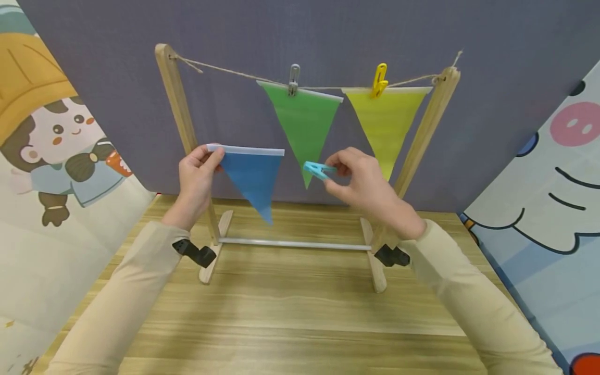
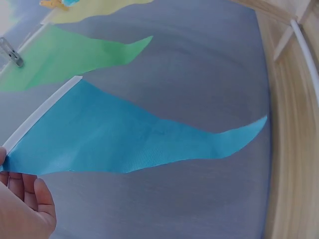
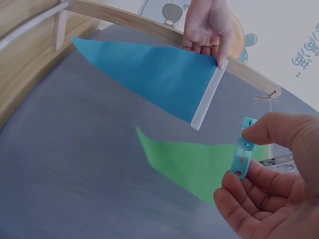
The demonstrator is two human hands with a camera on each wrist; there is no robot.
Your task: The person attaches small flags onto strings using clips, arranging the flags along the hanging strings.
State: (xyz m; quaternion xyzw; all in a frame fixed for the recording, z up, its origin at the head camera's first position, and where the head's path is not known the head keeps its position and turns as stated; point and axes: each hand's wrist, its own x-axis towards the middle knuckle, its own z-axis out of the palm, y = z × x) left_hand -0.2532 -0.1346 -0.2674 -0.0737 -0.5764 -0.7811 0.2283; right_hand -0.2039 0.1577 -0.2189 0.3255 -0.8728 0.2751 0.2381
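Observation:
My left hand (image 1: pixel 199 169) pinches the upper left corner of a blue triangular pennant (image 1: pixel 253 172), which hangs point-down in front of the wooden frame. A white band (image 2: pixel 42 114) runs along its top edge. In my right hand (image 1: pixel 363 177), a light blue clothespin (image 1: pixel 319 170) is held between thumb and fingers, in front of the green pennant's lower part. That green pennant (image 1: pixel 304 117) hangs from the twine (image 1: pixel 234 70) by a grey clothespin (image 1: pixel 294 79). To its right, a yellow clothespin (image 1: pixel 379 80) fastens a yellow pennant (image 1: pixel 389 122).
Two wooden posts (image 1: pixel 175 99) carry the twine and stand on flat feet (image 1: pixel 378 271). A white rod (image 1: pixel 295 243) joins them low down, above the wood-grain table (image 1: pixel 290 312). Behind is a grey panel (image 1: pixel 234 26), with cartoon-printed walls (image 1: pixel 70 219) at both sides.

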